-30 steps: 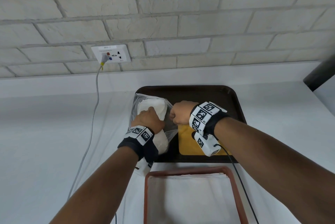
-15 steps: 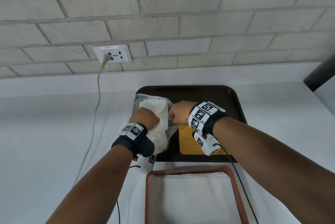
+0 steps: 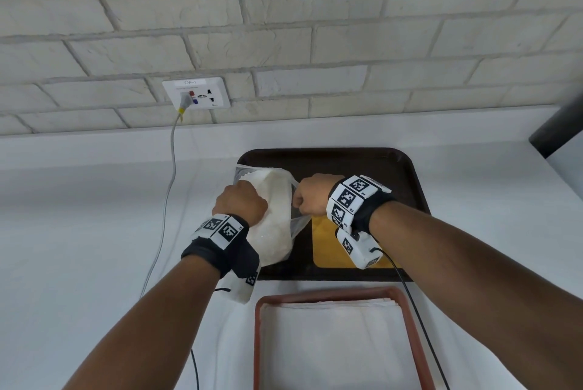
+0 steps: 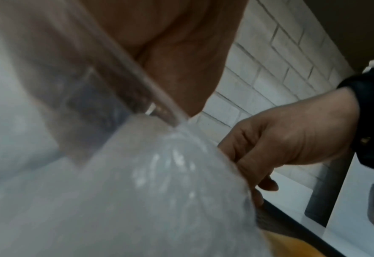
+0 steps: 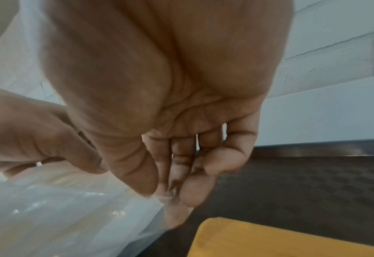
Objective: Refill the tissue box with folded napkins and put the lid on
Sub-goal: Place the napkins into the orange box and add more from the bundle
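At centre frame, over the left part of a dark brown rectangular plastic tray (image 3: 347, 159), the left hand (image 3: 241, 203) grips a white stack of folded napkins (image 3: 274, 225) sheathed in a clear plastic bag (image 3: 295, 222). The right hand (image 3: 312, 197), fingers curled, pinches the bag's right edge. A flat yellow rectangular lid (image 3: 328, 247) lies on the tray under the right wrist. At lower centre stands a red-brown rimmed tissue box (image 3: 258, 326), white-lined, just beside the tray.
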The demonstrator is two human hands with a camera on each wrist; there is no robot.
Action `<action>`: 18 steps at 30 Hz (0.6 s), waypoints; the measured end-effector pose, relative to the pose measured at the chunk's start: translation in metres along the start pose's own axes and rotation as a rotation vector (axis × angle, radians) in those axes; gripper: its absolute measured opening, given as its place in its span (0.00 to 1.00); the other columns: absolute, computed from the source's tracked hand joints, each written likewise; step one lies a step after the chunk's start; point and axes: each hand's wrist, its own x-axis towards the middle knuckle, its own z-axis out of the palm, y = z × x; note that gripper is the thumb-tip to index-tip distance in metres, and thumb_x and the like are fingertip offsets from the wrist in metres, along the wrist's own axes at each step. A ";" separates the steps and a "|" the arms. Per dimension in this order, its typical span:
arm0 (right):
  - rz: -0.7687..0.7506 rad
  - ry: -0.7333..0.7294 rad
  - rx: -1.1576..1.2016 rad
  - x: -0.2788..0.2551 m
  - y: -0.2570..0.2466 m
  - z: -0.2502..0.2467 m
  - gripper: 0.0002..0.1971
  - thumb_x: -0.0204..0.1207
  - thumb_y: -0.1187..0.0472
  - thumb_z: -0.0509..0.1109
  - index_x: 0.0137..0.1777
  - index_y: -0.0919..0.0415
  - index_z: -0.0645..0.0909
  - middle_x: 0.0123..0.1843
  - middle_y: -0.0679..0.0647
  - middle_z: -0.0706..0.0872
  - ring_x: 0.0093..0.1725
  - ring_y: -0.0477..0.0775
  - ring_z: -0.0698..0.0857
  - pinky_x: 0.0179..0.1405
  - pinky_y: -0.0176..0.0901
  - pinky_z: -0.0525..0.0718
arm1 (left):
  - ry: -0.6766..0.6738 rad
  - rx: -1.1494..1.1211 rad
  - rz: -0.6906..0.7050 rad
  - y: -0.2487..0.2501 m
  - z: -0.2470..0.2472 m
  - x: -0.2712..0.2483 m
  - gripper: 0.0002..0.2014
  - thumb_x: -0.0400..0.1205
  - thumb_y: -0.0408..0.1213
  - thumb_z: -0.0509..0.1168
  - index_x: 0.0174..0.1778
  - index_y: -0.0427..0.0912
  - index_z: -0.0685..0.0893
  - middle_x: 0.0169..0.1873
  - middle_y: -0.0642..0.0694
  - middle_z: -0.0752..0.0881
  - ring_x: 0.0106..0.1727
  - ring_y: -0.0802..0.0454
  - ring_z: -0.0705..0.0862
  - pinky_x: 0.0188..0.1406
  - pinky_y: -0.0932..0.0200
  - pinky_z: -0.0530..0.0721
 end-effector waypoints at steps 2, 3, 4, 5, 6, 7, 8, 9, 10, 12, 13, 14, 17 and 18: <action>0.001 0.003 -0.014 0.000 -0.002 0.000 0.17 0.82 0.54 0.65 0.67 0.57 0.84 0.65 0.55 0.88 0.59 0.58 0.88 0.62 0.54 0.86 | 0.009 -0.019 -0.001 -0.005 -0.004 -0.002 0.11 0.82 0.35 0.58 0.50 0.36 0.84 0.49 0.38 0.86 0.52 0.36 0.86 0.46 0.52 0.81; -0.002 0.004 -0.023 0.000 -0.003 0.000 0.17 0.82 0.54 0.65 0.67 0.57 0.84 0.65 0.55 0.88 0.59 0.58 0.88 0.62 0.55 0.87 | 0.010 -0.045 0.003 -0.007 -0.006 -0.002 0.10 0.82 0.35 0.58 0.48 0.35 0.83 0.49 0.37 0.86 0.52 0.36 0.87 0.47 0.52 0.82; -0.007 0.004 -0.035 0.000 -0.005 0.000 0.18 0.81 0.53 0.65 0.67 0.57 0.84 0.64 0.55 0.88 0.58 0.58 0.88 0.61 0.55 0.87 | 0.011 -0.077 0.009 -0.010 -0.008 -0.002 0.09 0.83 0.34 0.57 0.46 0.35 0.82 0.49 0.36 0.87 0.51 0.35 0.87 0.49 0.51 0.85; -0.007 -0.001 -0.050 -0.001 -0.006 -0.002 0.18 0.81 0.52 0.65 0.68 0.57 0.83 0.63 0.55 0.88 0.58 0.58 0.88 0.61 0.54 0.87 | 0.008 -0.113 0.009 -0.012 -0.009 -0.001 0.09 0.83 0.34 0.57 0.45 0.35 0.81 0.50 0.35 0.88 0.51 0.34 0.88 0.52 0.49 0.87; -0.004 -0.006 -0.067 -0.002 -0.008 -0.002 0.18 0.80 0.52 0.65 0.67 0.57 0.84 0.61 0.55 0.88 0.57 0.59 0.88 0.59 0.53 0.87 | 0.007 -0.145 0.016 -0.014 -0.011 -0.001 0.10 0.83 0.34 0.56 0.45 0.35 0.81 0.51 0.35 0.87 0.51 0.34 0.88 0.55 0.46 0.88; -0.002 -0.006 -0.087 -0.002 -0.009 -0.003 0.18 0.80 0.51 0.65 0.65 0.58 0.84 0.59 0.55 0.88 0.55 0.59 0.88 0.56 0.51 0.87 | 0.007 -0.152 0.036 -0.016 -0.012 -0.001 0.10 0.84 0.35 0.56 0.46 0.35 0.80 0.53 0.34 0.87 0.51 0.35 0.87 0.56 0.46 0.87; 0.000 0.004 -0.110 -0.003 -0.011 -0.004 0.17 0.80 0.51 0.65 0.64 0.58 0.84 0.57 0.55 0.88 0.53 0.59 0.88 0.53 0.50 0.87 | 0.008 -0.128 0.072 -0.018 -0.011 -0.002 0.10 0.86 0.36 0.55 0.47 0.35 0.79 0.53 0.35 0.87 0.50 0.37 0.85 0.54 0.48 0.85; 0.002 0.027 -0.130 -0.003 -0.012 -0.004 0.18 0.80 0.51 0.65 0.65 0.57 0.84 0.57 0.55 0.88 0.53 0.59 0.88 0.51 0.50 0.86 | 0.013 -0.070 0.114 -0.018 -0.010 -0.003 0.09 0.87 0.37 0.55 0.49 0.37 0.78 0.54 0.35 0.86 0.49 0.39 0.83 0.50 0.50 0.82; 0.000 0.061 -0.142 -0.004 -0.014 -0.004 0.18 0.80 0.52 0.64 0.68 0.55 0.82 0.59 0.55 0.87 0.54 0.60 0.88 0.50 0.50 0.86 | 0.024 0.005 0.154 -0.019 -0.008 -0.004 0.09 0.87 0.38 0.55 0.51 0.38 0.77 0.54 0.35 0.86 0.47 0.40 0.81 0.47 0.51 0.78; -0.016 0.136 -0.134 -0.005 -0.019 -0.005 0.20 0.81 0.53 0.62 0.72 0.52 0.79 0.64 0.55 0.86 0.57 0.60 0.87 0.49 0.51 0.83 | 0.049 0.123 0.202 -0.018 -0.003 -0.009 0.12 0.87 0.38 0.55 0.60 0.38 0.79 0.54 0.35 0.87 0.50 0.36 0.84 0.45 0.51 0.76; -0.017 0.153 -0.122 -0.004 -0.022 -0.007 0.20 0.82 0.54 0.61 0.73 0.53 0.77 0.65 0.55 0.85 0.58 0.60 0.86 0.48 0.51 0.81 | 0.050 0.134 0.204 -0.017 -0.001 -0.010 0.13 0.87 0.38 0.55 0.64 0.39 0.79 0.56 0.35 0.87 0.53 0.34 0.85 0.45 0.51 0.76; -0.001 0.153 -0.105 -0.004 -0.024 -0.008 0.20 0.82 0.54 0.60 0.73 0.54 0.76 0.65 0.55 0.85 0.58 0.60 0.86 0.47 0.51 0.79 | 0.050 0.132 0.201 -0.016 0.001 -0.011 0.14 0.87 0.38 0.55 0.65 0.40 0.79 0.57 0.34 0.87 0.56 0.33 0.85 0.46 0.51 0.76; 0.080 0.126 -0.058 0.001 -0.025 -0.014 0.22 0.83 0.55 0.59 0.77 0.55 0.73 0.65 0.56 0.84 0.60 0.61 0.85 0.50 0.52 0.80 | 0.067 0.110 0.192 -0.013 0.001 -0.013 0.14 0.87 0.38 0.55 0.66 0.40 0.79 0.58 0.34 0.87 0.58 0.32 0.85 0.48 0.49 0.77; 0.089 0.117 -0.051 0.003 -0.023 -0.014 0.23 0.83 0.56 0.59 0.78 0.55 0.72 0.68 0.57 0.83 0.62 0.62 0.85 0.52 0.53 0.80 | 0.080 0.093 0.188 -0.014 0.000 -0.013 0.15 0.87 0.39 0.55 0.67 0.40 0.78 0.58 0.33 0.87 0.58 0.32 0.85 0.49 0.48 0.78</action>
